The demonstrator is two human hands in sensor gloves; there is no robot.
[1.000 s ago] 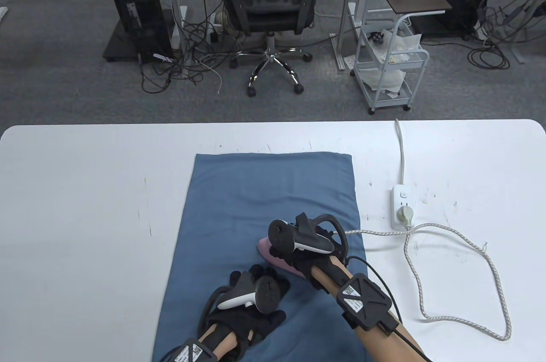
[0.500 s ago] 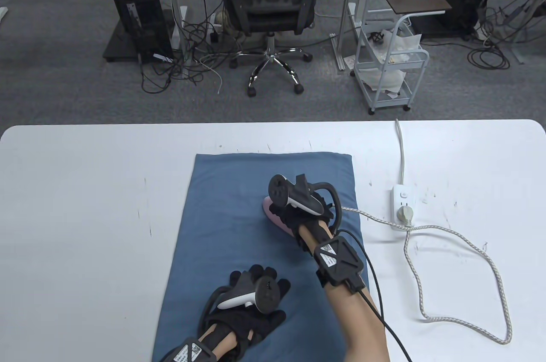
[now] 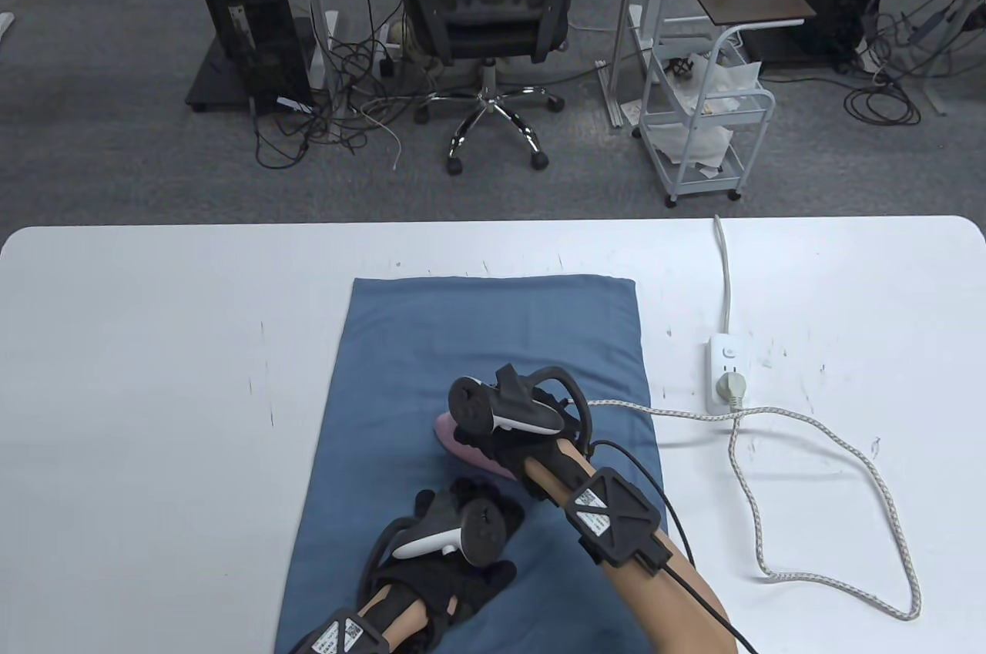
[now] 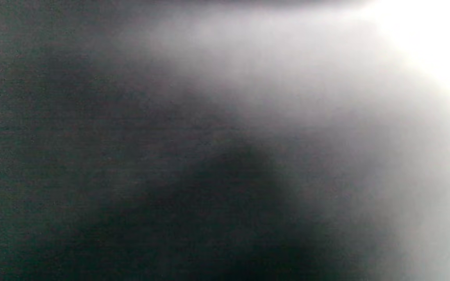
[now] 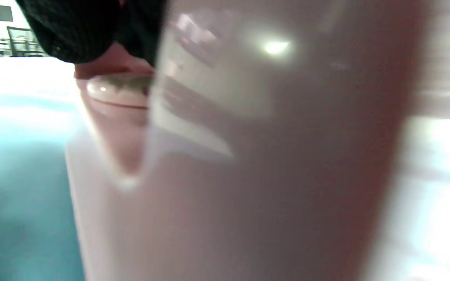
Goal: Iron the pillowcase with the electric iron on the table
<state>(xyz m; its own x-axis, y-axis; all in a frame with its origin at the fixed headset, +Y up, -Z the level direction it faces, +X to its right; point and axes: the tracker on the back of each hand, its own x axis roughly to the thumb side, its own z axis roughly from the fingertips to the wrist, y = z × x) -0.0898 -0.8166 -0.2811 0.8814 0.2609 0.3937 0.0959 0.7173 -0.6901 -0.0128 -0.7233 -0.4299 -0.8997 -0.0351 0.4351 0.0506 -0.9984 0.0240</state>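
Note:
A blue pillowcase (image 3: 477, 346) lies flat on the white table (image 3: 139, 346). My right hand (image 3: 512, 438) grips the handle of a pink electric iron (image 3: 454, 446) that sits on the pillowcase near its middle. The iron's pink body (image 5: 248, 164) fills the right wrist view, with gloved fingers (image 5: 88, 27) at the top. My left hand (image 3: 454, 538) rests flat on the near part of the pillowcase, fingers spread. The left wrist view is dark and blurred.
A braided cord (image 3: 770, 454) runs from the iron to a white power strip (image 3: 726, 373) at the right of the pillowcase and loops on the table. An office chair (image 3: 485, 15) and a white cart (image 3: 705, 122) stand beyond the far edge.
My right hand pushed the iron away along the pillowcase, then drew it back toward me and to the left. The cord followed. My left hand stayed in place.

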